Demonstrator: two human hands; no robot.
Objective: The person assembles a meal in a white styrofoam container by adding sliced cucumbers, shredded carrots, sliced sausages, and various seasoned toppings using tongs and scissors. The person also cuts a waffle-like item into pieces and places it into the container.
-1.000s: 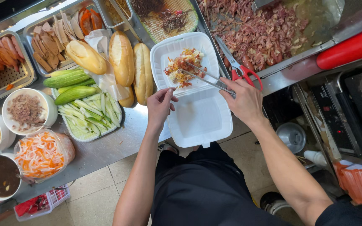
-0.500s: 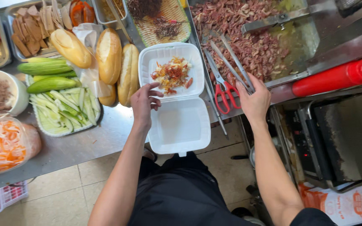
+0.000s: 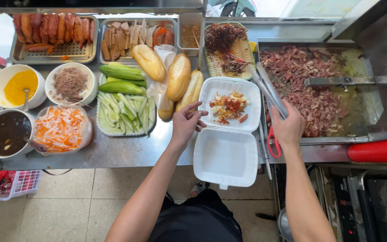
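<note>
White foam makes up the open clamshell box [image 3: 226, 157], which lies at the front edge of the steel counter [image 3: 126, 150], its empty half overhanging that edge and its far half holding a small heap of chopped food [image 3: 228, 106] in red, yellow and white. The left hand [image 3: 187, 123] rests at the left rim of the filled half, fingers loosely bent and slightly parted, their tips touching or just beside the foam; it pinches nothing. The right hand [image 3: 286, 127] is closed around the handle end of metal tongs [image 3: 267, 89], whose long blades run away from the person along the gap between the box and the griddle [image 3: 359, 107], toward a woven tray of dark shredded meat [image 3: 227, 47]. Red-handled scissors [image 3: 273, 142] lie just under that hand at the griddle's near-left corner. Chopped reddish-brown meat [image 3: 301, 85] covers the left part of the griddle, and a metal scraper [image 3: 337, 81] lies across it. Left of the box sit three bread loaves [image 3: 178, 76] and a tray of whole and sliced cucumber [image 3: 122, 101]. Further toward the left edge stand a tub of shredded carrot and radish [image 3: 60, 127], a bowl of dark sauce [image 3: 6, 133], a bowl of yellow sauce [image 3: 19, 86] and a bowl of brown mince [image 3: 70, 83].
</note>
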